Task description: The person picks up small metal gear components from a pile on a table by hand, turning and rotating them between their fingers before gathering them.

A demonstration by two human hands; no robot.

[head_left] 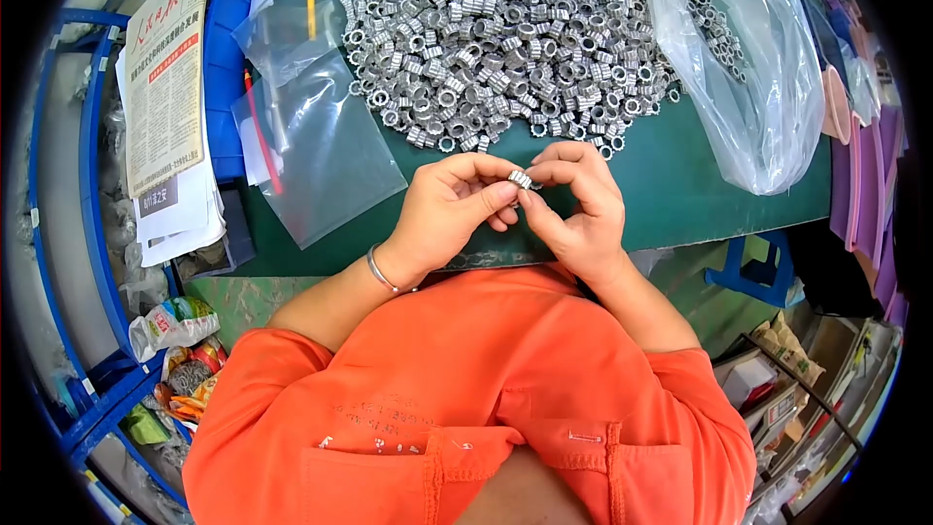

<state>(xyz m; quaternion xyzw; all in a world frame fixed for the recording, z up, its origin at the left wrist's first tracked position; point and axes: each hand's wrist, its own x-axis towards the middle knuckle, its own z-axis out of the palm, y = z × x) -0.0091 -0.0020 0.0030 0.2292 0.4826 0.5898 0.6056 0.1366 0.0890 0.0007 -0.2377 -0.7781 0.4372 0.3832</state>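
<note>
Between left hand (457,204) and right hand (583,196) sat a metal part (520,180); beyond, the ring heap (505,49) lay on the table (680,180), bag (768,131) right, pouch (335,165) left, newspaper (167,87) farther left.

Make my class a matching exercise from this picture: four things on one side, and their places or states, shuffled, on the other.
Things:
1. Pile of metal rings
2. Bracelet
3. Newspaper
4. Left hand and right hand

Places or states:
A. Headed by large red characters
B. Holding a small ribbed metal piece
C. Heaped on the green table
D. Around the left wrist

Pairs: 1-C, 2-D, 3-A, 4-B
</note>
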